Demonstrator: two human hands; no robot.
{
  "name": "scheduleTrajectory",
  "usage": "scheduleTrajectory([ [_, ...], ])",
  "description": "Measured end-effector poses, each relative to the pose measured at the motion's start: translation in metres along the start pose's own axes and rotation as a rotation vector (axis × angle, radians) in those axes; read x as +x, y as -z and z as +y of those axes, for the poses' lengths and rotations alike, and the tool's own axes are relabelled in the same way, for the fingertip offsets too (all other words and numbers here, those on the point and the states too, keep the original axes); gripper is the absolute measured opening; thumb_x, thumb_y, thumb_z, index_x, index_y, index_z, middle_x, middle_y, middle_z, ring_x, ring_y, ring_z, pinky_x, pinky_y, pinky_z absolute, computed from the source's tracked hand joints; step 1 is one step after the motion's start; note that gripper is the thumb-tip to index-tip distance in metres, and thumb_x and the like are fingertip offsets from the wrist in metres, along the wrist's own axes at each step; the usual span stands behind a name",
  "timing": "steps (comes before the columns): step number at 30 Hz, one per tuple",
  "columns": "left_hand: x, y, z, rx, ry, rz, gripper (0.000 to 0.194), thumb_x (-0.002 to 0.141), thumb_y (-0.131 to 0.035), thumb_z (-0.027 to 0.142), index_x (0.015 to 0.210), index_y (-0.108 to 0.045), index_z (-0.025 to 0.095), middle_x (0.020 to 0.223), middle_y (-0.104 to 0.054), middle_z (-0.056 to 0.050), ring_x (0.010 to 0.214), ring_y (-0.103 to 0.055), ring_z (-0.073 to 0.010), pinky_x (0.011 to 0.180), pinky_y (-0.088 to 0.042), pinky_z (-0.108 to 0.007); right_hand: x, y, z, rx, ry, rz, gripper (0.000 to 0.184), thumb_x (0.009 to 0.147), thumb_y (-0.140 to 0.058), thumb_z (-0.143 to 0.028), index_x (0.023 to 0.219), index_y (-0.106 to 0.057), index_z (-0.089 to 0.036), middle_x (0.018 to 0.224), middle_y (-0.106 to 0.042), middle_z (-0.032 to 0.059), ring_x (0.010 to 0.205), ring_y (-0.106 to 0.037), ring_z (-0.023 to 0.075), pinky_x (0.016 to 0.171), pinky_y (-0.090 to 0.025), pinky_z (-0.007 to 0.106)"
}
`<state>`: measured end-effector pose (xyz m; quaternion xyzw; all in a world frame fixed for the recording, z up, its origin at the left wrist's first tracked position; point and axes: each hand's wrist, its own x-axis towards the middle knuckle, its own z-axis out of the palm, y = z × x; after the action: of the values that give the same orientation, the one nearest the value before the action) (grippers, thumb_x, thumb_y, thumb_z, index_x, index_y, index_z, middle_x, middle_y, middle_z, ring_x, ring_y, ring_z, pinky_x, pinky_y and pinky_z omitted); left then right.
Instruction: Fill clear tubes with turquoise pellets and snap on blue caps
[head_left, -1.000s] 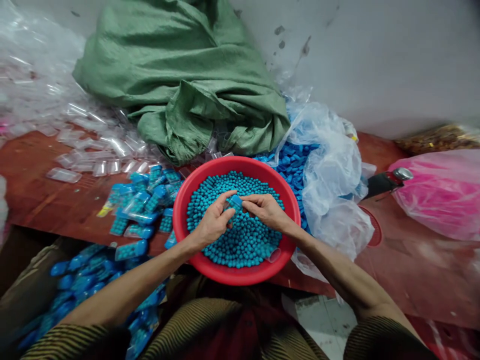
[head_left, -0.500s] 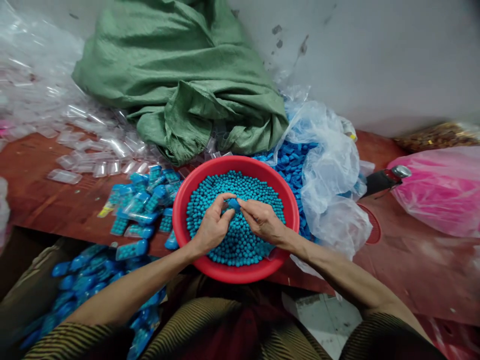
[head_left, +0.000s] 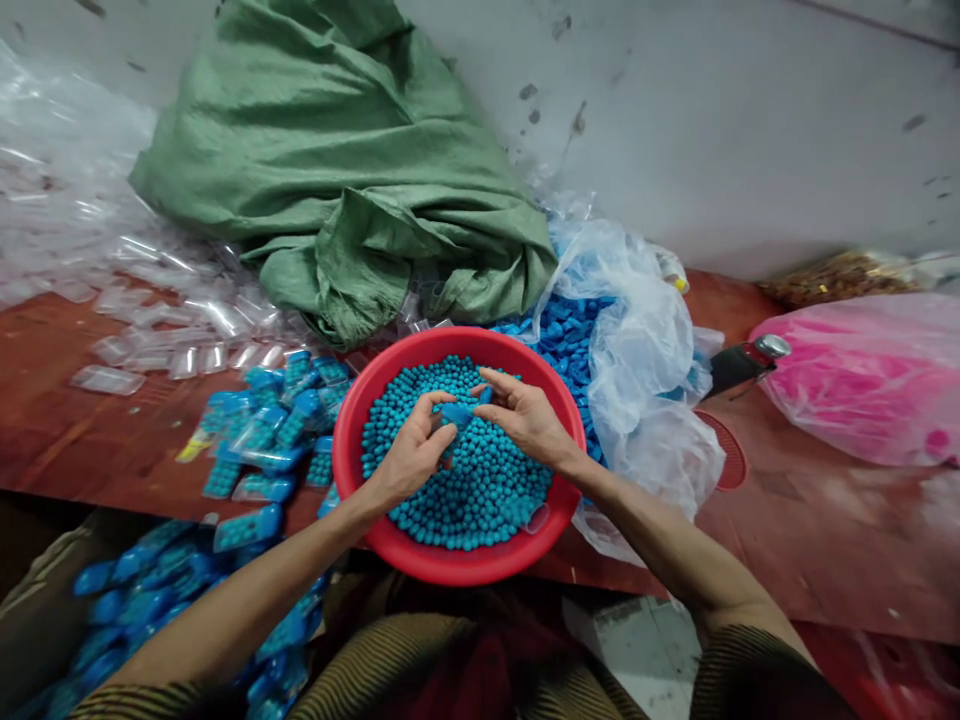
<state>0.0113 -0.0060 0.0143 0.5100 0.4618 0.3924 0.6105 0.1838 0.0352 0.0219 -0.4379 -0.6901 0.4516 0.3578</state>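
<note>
A red basin (head_left: 352,430) full of small turquoise balls (head_left: 480,490) sits at the table's near edge. Above its middle, my left hand (head_left: 409,455) grips a small clear case with a blue cap (head_left: 454,413), and my right hand (head_left: 525,418) pinches the cap end of the same case. An empty clear case (head_left: 538,517) lies on the balls by the basin's right rim.
Filled blue-capped cases (head_left: 274,425) are piled left of the basin and in a box (head_left: 127,590) below the table. Empty clear cases (head_left: 157,320) lie far left. A green sack (head_left: 352,180), a clear bag of blue caps (head_left: 600,330) and a pink bag (head_left: 870,380) surround it.
Both hands stayed together over the basin working the case's blue cap; the cap now lies lower between the fingers. The view shifted slightly, so everything sits a little further left.
</note>
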Motion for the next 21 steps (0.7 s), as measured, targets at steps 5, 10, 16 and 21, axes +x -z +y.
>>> scheduleTrajectory([
  [5,-0.001,-0.002,-0.007,0.053,-0.029,0.032,0.045,0.083,-0.051,0.032,0.124,-0.035,0.02,0.068,-0.05,0.006,0.048,-0.047,-0.0075,0.046,-0.042,-0.02,-0.008,-0.013,-0.009,-0.461,0.274,-0.205,0.056,0.086,-0.054,-0.034,0.135,-0.042,-0.009,0.13,-0.052,0.0213,0.122,-0.049,0.0288,0.097,-0.044,0.045],
  [10,0.0,-0.002,-0.012,0.082,-0.169,0.056,0.05,0.082,-0.054,0.03,0.128,-0.041,0.017,0.116,-0.058,-0.008,0.104,-0.057,-0.0181,0.096,-0.043,-0.034,-0.012,-0.025,-0.012,-0.761,0.405,-0.252,0.1,0.073,-0.068,-0.047,0.144,-0.013,-0.002,0.129,-0.044,0.0304,0.116,-0.049,0.0367,0.088,-0.047,0.051],
  [16,0.003,-0.004,-0.009,-0.002,-0.144,0.062,0.039,0.078,-0.056,0.032,0.113,-0.048,0.017,0.112,-0.061,-0.008,0.102,-0.059,-0.0196,0.086,-0.049,-0.03,-0.012,-0.036,-0.017,-0.964,0.328,-0.226,0.092,0.077,-0.054,-0.051,0.145,-0.012,-0.006,0.114,-0.052,0.0231,0.087,-0.059,0.0294,0.065,-0.052,0.041],
  [21,0.004,0.001,-0.012,0.167,-0.142,0.214,0.021,0.079,-0.052,0.028,0.097,-0.05,0.017,0.092,-0.061,-0.003,0.084,-0.06,-0.0162,0.078,-0.048,-0.029,-0.006,-0.048,-0.014,-0.937,0.26,-0.231,0.091,0.076,-0.053,-0.055,0.144,-0.014,-0.008,0.112,-0.052,0.02,0.079,-0.061,0.026,0.06,-0.053,0.038],
])
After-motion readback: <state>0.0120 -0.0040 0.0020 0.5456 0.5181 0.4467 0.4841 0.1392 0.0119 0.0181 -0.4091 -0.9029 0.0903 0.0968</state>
